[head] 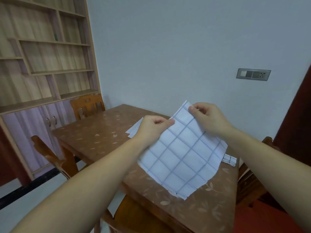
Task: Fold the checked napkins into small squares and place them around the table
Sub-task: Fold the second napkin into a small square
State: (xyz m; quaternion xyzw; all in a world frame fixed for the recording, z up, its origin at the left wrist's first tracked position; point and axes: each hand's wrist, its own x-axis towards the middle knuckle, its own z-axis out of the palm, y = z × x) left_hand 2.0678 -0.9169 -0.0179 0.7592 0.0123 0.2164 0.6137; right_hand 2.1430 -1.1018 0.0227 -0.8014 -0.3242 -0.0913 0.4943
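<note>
In the head view, a white napkin (181,153) with a grey check is held up over the near right part of the table (94,133). Its top edge is gripped by both hands. The left hand (153,128) is curled, and the cloth is pinched between its thumb and bent fingers at the left end of that edge. The right hand (207,118) is curled too, and the upper corner is pinched between its thumb and forefinger, a little higher and farther off than the left hand. The napkin is spread open in a single layer and slopes down from the hands toward the near table edge; whether its lower corner touches the tabletop cannot be told.

A folded napkin (229,159) is seen lying at the right edge of the table, partly hidden by the held one. A pile (133,129) of white cloth is seen on the table just behind the left hand, mostly covered by it.

The table is brown with a pale leaf pattern. A chair (87,105) is set at its far left end, and another chair (48,155) at its left side. Wooden shelves (45,47) are set against the left wall, and a socket plate (253,74) is fixed to the grey wall at the right.
</note>
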